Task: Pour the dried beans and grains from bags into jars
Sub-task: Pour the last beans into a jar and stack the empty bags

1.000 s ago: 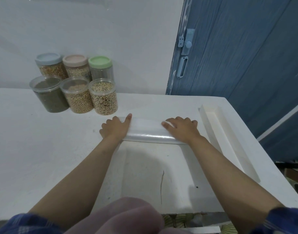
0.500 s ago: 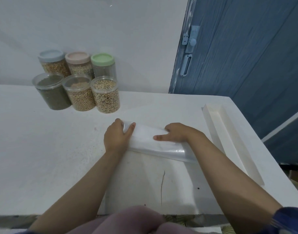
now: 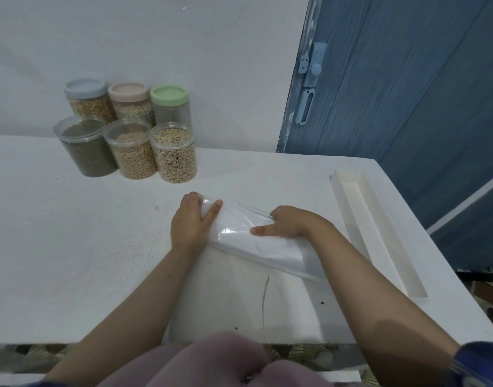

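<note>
Head view: flat, empty clear plastic bag (image 3: 256, 236) lies on white table (image 3: 72, 247), long axis spanning both hands. Left hand (image 3: 191, 223) pinches its far-left end; right hand (image 3: 287, 226), fingers curled with forefinger extended, holds mid-bag.

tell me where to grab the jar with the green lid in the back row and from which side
Take the green-lidded jar by its lid, coming down from above. Its clear body is boxed in: the pink-lidded jar sits close on its left, an open jar of beans stands right in front, and the wall is close behind. Only the top, and perhaps the right side, looks free for fingers.
</note>
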`<state>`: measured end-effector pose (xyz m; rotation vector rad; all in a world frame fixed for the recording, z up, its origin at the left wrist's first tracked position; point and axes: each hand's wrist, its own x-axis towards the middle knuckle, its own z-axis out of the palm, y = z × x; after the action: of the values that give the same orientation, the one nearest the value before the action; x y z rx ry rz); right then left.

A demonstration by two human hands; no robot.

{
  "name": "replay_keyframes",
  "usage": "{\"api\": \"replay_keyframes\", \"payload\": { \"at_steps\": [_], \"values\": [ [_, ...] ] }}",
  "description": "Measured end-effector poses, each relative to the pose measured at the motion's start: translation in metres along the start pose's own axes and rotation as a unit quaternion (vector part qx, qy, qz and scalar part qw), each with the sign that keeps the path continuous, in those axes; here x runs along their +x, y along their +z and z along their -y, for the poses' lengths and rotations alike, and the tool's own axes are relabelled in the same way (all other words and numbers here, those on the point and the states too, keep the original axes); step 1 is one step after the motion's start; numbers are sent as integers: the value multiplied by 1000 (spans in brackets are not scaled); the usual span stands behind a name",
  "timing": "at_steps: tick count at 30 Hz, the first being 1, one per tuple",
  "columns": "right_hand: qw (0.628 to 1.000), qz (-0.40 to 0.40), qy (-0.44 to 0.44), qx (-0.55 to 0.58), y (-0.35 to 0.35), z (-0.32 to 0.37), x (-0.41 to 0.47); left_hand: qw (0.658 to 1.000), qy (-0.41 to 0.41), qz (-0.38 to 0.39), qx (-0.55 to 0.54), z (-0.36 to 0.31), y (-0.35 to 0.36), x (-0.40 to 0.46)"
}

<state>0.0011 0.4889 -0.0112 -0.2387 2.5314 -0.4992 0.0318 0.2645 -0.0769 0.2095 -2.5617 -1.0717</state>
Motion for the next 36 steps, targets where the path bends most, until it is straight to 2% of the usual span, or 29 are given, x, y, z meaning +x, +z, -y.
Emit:
{"api": "replay_keyframes", "payload": {
  "at_steps": [9,12,14,17,24,31,36],
  "values": [
    [997,3,1,75,-2,-3,-17,999,5,-3,-40,-6,-4,-6],
    [993,-4,-8,116,4,-5,-23,998,31,-18,-59,-4,-4,-6],
    [990,-36,-7,139,8,-6,-30,997,63,-34,-40,-4,-3,-5],
    [974,-127,5,190,9,-7,-48,993,115,-39,6,-5,0,-6],
    [913,-328,49,238,0,-29,-102,986,161,29,1,-25,20,-26],
    [862,-406,78,292,-13,-81,-145,975,193,93,-61,-96,67,-57],
    [851,-416,78,312,-35,-130,-165,968,210,117,-75,-154,113,-61]
  ]
}}
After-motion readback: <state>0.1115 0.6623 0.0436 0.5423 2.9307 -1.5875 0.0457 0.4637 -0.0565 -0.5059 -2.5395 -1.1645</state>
